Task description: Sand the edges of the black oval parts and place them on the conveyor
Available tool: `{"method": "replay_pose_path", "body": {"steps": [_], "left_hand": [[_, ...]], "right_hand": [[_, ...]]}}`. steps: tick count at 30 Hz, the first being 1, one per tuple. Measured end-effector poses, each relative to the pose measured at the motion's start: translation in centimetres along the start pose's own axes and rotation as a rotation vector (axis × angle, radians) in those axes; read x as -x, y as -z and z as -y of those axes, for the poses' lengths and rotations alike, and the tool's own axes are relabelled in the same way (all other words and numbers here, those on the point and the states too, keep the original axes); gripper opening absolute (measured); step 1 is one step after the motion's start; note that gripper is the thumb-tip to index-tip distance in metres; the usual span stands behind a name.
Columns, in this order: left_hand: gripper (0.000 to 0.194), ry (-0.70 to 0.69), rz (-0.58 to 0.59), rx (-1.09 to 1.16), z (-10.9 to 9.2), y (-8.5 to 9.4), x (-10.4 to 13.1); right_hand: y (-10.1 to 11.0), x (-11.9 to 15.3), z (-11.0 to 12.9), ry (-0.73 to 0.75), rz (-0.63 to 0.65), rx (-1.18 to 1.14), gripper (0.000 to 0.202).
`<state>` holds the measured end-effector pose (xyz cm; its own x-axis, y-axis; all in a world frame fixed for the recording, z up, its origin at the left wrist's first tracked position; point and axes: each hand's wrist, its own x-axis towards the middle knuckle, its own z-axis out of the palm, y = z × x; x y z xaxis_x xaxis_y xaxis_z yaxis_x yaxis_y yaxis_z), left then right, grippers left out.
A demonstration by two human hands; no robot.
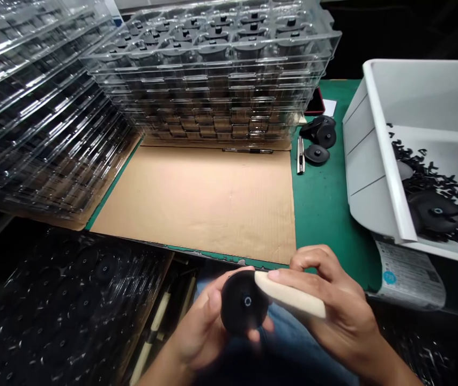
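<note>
A round black plastic part with a small light ring at its centre is held in my left hand, whose thumb and fingers grip its edge above my lap. My right hand is closed around a flat, cream-coloured bar with a tapered end. That end meets the upper right rim of the black part. What kind of tool the bar is, I cannot make out. Beyond both hands lies a sheet of cardboard on the green table.
Stacked clear trays holding black parts stand at the back; more trays rise at left. A white bin with small black pieces is at right. A pen, a box cutter and loose black discs lie farther back.
</note>
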<state>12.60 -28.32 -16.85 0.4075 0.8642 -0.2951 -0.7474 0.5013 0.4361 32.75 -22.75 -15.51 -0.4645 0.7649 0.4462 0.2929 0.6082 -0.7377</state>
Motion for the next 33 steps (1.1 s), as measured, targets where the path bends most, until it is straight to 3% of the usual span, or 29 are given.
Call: {"method": "replay_pose_path", "body": {"steps": [6, 13, 19, 27, 30, 33], "left_hand": [[0.04, 0.053, -0.02, 0.022, 1.0, -0.1, -0.4], [0.048, 0.032, -0.051, -0.011, 1.2, 0.5, -0.3], [0.037, 0.029, -0.034, 0.055, 1.5, 0.2, -0.5], [0.048, 0.056, -0.045, 0.0, 1.3, 0.2, -0.6], [0.04, 0.05, -0.089, 0.032, 1.5, 0.4, -0.7], [0.044, 0.048, -0.101, 0.025, 1.4, 0.6, -0.7]], "right_hand": [[-1.4, -1.0, -0.2, 0.023, 0.068, -0.13, 0.048], [-0.7, -0.4, -1.0, -0.065, 0.056, -0.053, 0.039], [-1.4, -1.1, -0.3, 0.015, 0.078, -0.17, 0.042], [-0.9, -0.4, -0.9, -0.068, 0.079, -0.158, 0.045], [-1.2, -1.2, -0.3, -0.053, 0.142, -0.221, 0.045], [-0.8, -2.0, -0.2, -0.052, 0.238, -0.258, 0.04]]}}
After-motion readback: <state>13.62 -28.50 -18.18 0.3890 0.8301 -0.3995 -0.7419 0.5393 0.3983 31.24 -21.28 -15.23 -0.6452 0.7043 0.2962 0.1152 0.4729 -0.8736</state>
